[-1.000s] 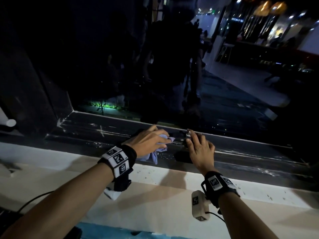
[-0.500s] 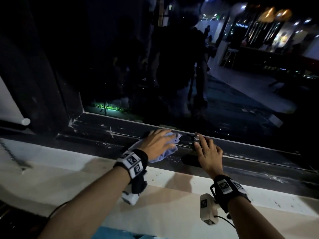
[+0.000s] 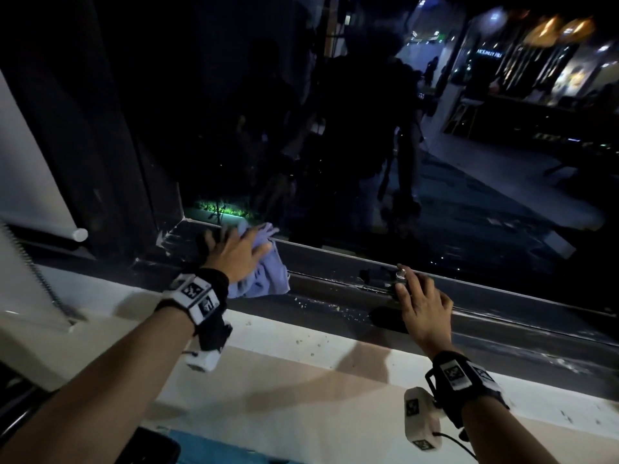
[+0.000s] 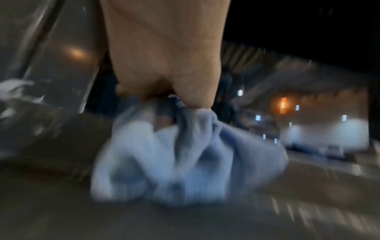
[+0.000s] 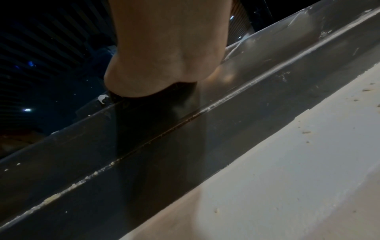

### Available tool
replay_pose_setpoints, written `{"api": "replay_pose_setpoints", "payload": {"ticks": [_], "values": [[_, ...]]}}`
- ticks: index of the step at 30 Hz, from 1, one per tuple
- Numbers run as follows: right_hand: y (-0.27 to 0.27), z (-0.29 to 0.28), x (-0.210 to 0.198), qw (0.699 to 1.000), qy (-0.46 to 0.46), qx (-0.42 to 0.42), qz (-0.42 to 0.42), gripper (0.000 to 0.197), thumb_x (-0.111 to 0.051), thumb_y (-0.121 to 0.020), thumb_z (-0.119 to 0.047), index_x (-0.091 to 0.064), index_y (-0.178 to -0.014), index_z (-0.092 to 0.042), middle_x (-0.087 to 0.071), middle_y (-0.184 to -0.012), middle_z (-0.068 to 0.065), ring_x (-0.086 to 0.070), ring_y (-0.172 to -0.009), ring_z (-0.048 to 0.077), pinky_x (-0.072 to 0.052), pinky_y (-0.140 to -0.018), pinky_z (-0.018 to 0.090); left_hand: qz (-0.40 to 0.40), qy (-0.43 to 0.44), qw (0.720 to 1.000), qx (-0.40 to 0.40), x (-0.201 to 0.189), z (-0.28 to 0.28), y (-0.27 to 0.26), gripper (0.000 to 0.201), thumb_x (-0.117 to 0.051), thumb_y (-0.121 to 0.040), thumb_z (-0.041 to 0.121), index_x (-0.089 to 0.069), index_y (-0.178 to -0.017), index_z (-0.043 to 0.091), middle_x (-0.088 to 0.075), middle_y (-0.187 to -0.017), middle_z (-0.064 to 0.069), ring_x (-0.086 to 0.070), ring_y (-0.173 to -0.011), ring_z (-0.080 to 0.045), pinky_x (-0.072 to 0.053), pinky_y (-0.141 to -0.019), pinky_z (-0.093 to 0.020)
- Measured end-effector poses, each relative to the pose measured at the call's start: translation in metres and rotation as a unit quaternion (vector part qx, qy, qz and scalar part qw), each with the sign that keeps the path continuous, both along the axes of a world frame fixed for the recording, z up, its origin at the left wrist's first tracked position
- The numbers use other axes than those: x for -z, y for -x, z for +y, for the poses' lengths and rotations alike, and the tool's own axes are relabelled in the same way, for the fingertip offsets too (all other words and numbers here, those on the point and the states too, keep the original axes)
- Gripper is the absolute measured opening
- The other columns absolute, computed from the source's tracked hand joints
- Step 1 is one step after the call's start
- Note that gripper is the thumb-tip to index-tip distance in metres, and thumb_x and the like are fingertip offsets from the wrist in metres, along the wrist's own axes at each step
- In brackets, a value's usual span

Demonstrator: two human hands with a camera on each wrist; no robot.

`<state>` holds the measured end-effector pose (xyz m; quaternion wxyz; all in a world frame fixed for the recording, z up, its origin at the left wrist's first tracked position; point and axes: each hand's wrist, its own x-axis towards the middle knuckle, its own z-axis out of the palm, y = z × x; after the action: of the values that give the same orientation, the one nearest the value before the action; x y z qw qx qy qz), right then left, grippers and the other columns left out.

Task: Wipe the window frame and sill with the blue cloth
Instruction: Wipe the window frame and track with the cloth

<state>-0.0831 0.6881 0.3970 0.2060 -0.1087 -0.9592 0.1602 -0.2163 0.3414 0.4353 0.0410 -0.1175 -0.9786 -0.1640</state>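
Observation:
The blue cloth (image 3: 264, 279) lies bunched on the dark window frame (image 3: 335, 272), close to its left corner. My left hand (image 3: 241, 251) presses down on it; in the left wrist view the blue cloth (image 4: 185, 154) is gathered up into that hand's grip and blurred by motion. My right hand (image 3: 420, 298) rests flat on the frame further right, fingers straight and holding nothing. In the right wrist view only the heel of my right hand (image 5: 160, 69) shows above the window frame (image 5: 164, 146). The white sill (image 3: 301, 349) runs in front of both wrists.
A small metal knob (image 3: 401, 273) stands on the frame at my right fingertips. Pale crumbs (image 3: 330, 306) dot the frame and sill. A white roller blind (image 3: 30, 169) with a bead chain (image 3: 37, 272) hangs at the left. The dark glass pane (image 3: 368, 145) rises behind.
My left hand has slid the blue cloth leftward along the frame toward the corner. My right hand has stayed by the knob.

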Motion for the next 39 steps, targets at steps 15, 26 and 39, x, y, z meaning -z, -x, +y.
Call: {"api": "replay_pose_setpoints", "payload": {"ticks": [15, 26, 39], "values": [[-0.001, -0.001, -0.002, 1.0, 0.002, -0.011, 0.012, 0.06, -0.009, -0.088, -0.059, -0.033, -0.14, -0.039, -0.045, -0.128, -0.001, -0.047, -0.118, 0.02, -0.025, -0.101, 0.041, -0.132, -0.327, 0.9, 0.258, -0.006, 0.05, -0.06, 0.052, -0.047, -0.092, -0.004, -0.045, -0.136, 0.024, -0.046, -0.141, -0.001, -0.055, -0.114, -0.008, -0.047, -0.089, -0.017], [-0.001, 0.0, 0.0, 1.0, 0.005, -0.009, 0.003, 0.058, -0.009, -0.089, -0.058, -0.03, -0.14, -0.04, -0.044, -0.127, 0.0, -0.046, -0.117, 0.02, -0.025, -0.103, 0.044, 0.077, -0.075, 0.985, -0.137, 0.032, -0.068, 0.008, 0.064, -0.051, -0.091, 0.049, -0.038, -0.141, 0.011, -0.02, -0.154, -0.018, -0.019, -0.14, -0.037, -0.014, -0.115, -0.048], [-0.003, 0.001, -0.008, 0.998, 0.043, -0.022, -0.032, 0.065, -0.01, -0.083, -0.064, -0.031, -0.14, -0.04, -0.04, -0.135, -0.002, -0.039, -0.125, 0.017, -0.019, -0.107, 0.042, 0.075, -0.132, 0.979, -0.138, 0.024, -0.049, 0.009, 0.046, -0.046, -0.096, 0.036, -0.044, -0.137, 0.014, -0.045, -0.139, -0.02, -0.041, -0.126, -0.038, -0.025, -0.107, -0.047]]}}
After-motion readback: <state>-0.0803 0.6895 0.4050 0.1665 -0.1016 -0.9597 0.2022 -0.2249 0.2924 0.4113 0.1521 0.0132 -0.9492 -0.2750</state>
